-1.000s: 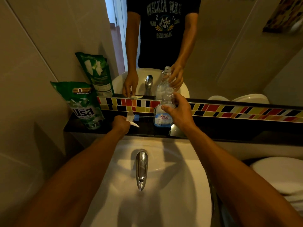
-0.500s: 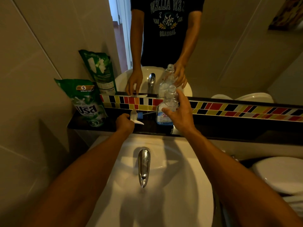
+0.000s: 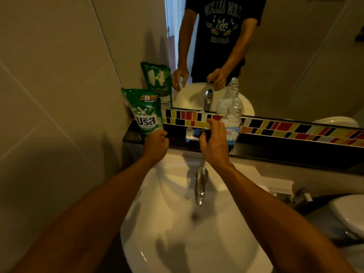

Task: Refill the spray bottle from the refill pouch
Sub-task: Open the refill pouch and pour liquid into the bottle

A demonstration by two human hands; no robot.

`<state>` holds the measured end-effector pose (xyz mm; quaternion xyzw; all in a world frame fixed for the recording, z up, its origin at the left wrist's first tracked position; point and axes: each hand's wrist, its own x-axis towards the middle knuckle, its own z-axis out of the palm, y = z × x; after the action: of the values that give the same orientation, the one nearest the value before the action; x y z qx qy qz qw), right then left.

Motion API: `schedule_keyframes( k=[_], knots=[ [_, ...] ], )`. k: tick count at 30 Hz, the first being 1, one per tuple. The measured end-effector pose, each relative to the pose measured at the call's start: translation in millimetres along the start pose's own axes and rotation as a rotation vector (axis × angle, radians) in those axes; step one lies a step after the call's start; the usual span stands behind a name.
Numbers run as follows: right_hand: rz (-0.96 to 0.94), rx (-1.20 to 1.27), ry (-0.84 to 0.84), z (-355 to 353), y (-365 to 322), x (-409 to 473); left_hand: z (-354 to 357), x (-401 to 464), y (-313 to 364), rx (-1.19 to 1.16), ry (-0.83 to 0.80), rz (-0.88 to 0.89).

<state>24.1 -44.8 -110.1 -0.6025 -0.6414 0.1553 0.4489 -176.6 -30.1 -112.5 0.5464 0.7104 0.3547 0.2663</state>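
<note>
The clear spray bottle (image 3: 233, 123) stands on the dark ledge (image 3: 275, 152) below the mirror, its neck uncapped. Its white and blue spray head (image 3: 191, 134) lies on the ledge just left of it. The green refill pouch (image 3: 145, 113) stands upright at the ledge's left end, against the wall. My left hand (image 3: 155, 143) is at the pouch's lower right corner with loosely curled fingers; the mirror shows nothing in it. My right hand (image 3: 214, 138) hovers open in front of the spray head, just left of the bottle and apart from it.
A chrome faucet (image 3: 201, 184) juts over the white sink basin (image 3: 167, 243) under my arms. A strip of coloured tiles (image 3: 295, 129) runs along the mirror's base. A tiled wall closes the left side. A white toilet (image 3: 350, 215) sits at the right.
My left hand let go of the spray head and moved left to the pouch. My right hand released the bottle and drew back to the left. The camera view shifted left.
</note>
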Motion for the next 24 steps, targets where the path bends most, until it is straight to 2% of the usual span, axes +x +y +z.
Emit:
schedule_keyframes(
  k=[5, 13, 24],
  knots=[
    [-0.001, 0.033, -0.168, 26, -26, -4, -54, -6, -15, -0.046, 0.075, -0.012],
    [0.014, 0.109, -0.265, 69, -71, 27, -111, 22, -3, -0.100, 0.107, 0.052],
    [0.173, 0.260, -0.399, 115, -86, 76, -112, 86, 6, -0.213, 0.159, 0.063]
  ],
)
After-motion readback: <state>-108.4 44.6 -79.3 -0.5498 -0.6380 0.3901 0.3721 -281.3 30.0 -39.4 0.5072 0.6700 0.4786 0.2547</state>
